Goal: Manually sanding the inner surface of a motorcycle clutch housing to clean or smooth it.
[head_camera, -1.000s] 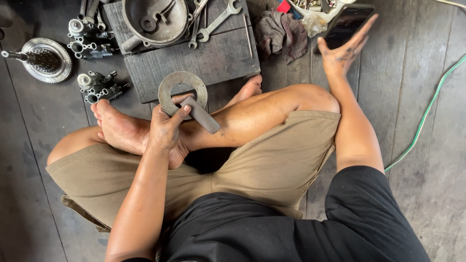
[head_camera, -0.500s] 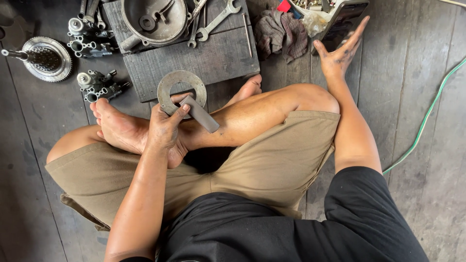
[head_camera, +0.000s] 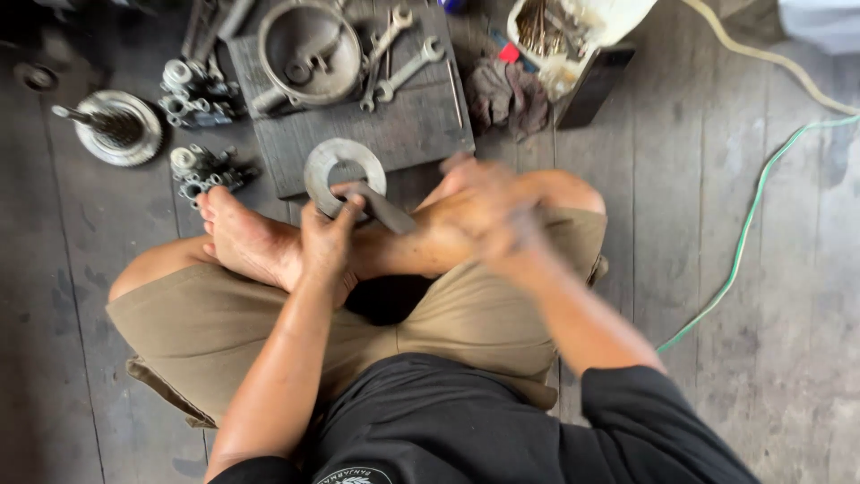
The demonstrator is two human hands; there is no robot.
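Note:
I sit cross-legged on a plank floor. My left hand (head_camera: 327, 242) rests by my bare foot and grips a flat grey metal ring (head_camera: 315, 170) with a dark metal bar (head_camera: 390, 213) lying across it. The ring stands at the near edge of a dark wooden board (head_camera: 421, 125). My right hand (head_camera: 484, 206) is motion-blurred above my shin, just right of the bar. The blur hides whether it holds anything.
On the board lie a round metal housing (head_camera: 309, 49) and two wrenches (head_camera: 408, 63). Gear clusters (head_camera: 202, 90) and a disc with a shaft (head_camera: 116, 125) sit at left. A rag (head_camera: 506, 94), a white container (head_camera: 573, 27) and a green hose (head_camera: 743, 233) are at right.
My right hand has pulled back from the black object at the far right and swung in over my shin. The left hand keeps its grip on the ring.

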